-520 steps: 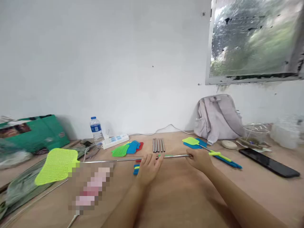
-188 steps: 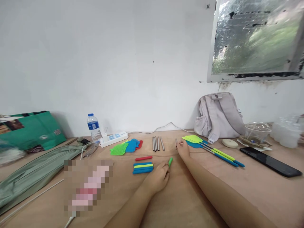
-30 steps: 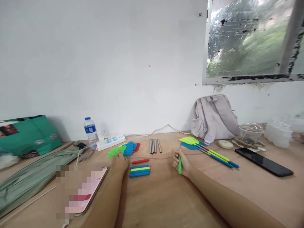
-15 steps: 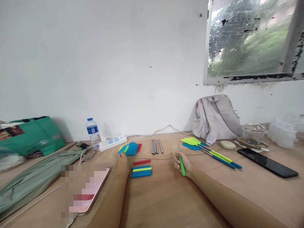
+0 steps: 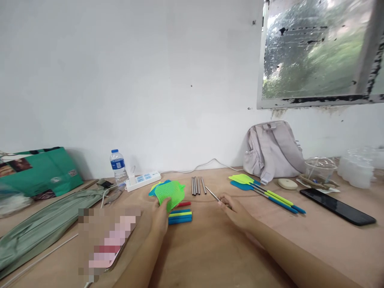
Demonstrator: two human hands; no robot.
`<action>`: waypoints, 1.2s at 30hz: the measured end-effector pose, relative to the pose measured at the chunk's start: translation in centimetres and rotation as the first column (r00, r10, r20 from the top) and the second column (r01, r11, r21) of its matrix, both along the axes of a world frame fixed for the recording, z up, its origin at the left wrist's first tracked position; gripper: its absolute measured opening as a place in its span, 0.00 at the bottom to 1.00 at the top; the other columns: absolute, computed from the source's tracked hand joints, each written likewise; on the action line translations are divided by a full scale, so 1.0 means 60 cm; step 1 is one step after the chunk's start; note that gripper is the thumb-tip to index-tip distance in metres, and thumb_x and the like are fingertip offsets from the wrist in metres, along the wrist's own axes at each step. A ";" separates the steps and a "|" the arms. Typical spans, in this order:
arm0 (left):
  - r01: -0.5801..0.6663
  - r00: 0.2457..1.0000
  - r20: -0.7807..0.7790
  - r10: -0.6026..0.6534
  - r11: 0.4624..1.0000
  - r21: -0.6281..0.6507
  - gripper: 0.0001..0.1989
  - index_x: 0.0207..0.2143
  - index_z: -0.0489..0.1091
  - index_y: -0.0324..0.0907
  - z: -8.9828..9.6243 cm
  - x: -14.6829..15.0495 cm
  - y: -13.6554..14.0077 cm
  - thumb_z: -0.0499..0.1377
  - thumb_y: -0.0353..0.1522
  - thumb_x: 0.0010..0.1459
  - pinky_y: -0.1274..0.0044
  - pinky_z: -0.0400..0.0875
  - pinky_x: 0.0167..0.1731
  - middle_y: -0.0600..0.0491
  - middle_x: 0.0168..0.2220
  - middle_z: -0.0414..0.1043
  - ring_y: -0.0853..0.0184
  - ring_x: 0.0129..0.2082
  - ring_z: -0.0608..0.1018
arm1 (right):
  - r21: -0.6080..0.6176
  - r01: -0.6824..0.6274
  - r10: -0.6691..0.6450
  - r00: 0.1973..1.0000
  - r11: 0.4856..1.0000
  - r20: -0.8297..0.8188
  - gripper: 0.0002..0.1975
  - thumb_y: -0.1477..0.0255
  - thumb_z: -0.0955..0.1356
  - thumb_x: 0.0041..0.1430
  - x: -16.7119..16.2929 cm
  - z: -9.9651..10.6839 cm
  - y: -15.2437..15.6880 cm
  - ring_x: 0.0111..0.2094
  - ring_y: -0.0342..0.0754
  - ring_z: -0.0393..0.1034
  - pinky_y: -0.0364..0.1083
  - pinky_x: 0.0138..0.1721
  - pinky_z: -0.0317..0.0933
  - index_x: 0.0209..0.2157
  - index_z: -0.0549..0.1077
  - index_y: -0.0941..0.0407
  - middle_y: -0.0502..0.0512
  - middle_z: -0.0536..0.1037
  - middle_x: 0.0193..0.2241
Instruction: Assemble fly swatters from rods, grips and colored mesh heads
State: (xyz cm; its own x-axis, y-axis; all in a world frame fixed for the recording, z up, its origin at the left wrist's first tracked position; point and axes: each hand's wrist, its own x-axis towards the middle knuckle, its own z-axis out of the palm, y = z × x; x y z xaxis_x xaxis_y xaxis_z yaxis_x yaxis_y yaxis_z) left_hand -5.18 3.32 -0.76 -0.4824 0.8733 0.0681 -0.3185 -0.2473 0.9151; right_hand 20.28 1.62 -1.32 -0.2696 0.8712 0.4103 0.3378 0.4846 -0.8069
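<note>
Head view: pinching a bright-green perforated plastic paddle (image 5: 172,193) by its near edge in left hand (image 5: 160,217), above the brown tabletop (image 5: 204,252), and a slim silver metal rod (image 5: 213,195) in right hand (image 5: 235,211); likely to handle light and bendy, best held by the paddle's stubby neck

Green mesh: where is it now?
In the head view, the green mesh is left of centre in the left grip, just left of the tubes, partly hiding the red handle.
</note>
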 end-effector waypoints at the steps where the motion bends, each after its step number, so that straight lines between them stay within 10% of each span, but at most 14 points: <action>1: 0.075 0.996 0.049 -0.075 0.997 0.002 0.10 0.31 0.66 0.39 0.004 0.011 -0.005 0.60 0.27 0.42 0.77 0.70 0.24 0.53 0.29 0.71 0.68 0.26 0.74 | 0.080 0.020 -0.027 0.995 0.997 0.092 0.10 0.64 0.59 0.57 0.004 0.008 -0.011 0.30 0.44 0.67 0.43 0.30 0.59 0.38 0.65 0.54 0.50 0.72 0.28; 8: 0.339 0.941 0.008 -0.339 0.941 0.012 0.22 0.35 0.67 0.38 0.023 0.044 -0.038 0.67 0.34 0.34 0.81 0.68 0.16 0.54 0.29 0.73 0.68 0.24 0.75 | 0.266 0.075 -0.146 0.955 0.961 0.259 0.12 0.65 0.60 0.56 0.024 0.032 -0.028 0.37 0.50 0.68 0.48 0.37 0.59 0.40 0.69 0.52 0.56 0.75 0.36; 32: 0.471 0.880 -0.049 -0.472 0.881 -0.042 0.24 0.37 0.66 0.38 0.020 0.043 -0.046 0.67 0.34 0.35 0.81 0.66 0.14 0.53 0.27 0.73 0.67 0.22 0.75 | 0.254 -0.080 -0.023 0.925 0.964 0.379 0.13 0.66 0.59 0.57 0.043 0.032 -0.017 0.34 0.50 0.68 0.46 0.35 0.58 0.41 0.70 0.50 0.54 0.76 0.31; 36: 0.492 0.869 -0.059 -0.492 0.871 -0.019 0.24 0.38 0.67 0.38 0.015 0.040 -0.044 0.67 0.34 0.35 0.75 0.72 0.27 0.50 0.32 0.75 0.63 0.30 0.77 | 0.289 -0.065 -0.060 0.912 0.955 0.405 0.12 0.66 0.60 0.56 0.050 0.030 -0.014 0.35 0.50 0.67 0.46 0.35 0.57 0.39 0.71 0.50 0.55 0.76 0.33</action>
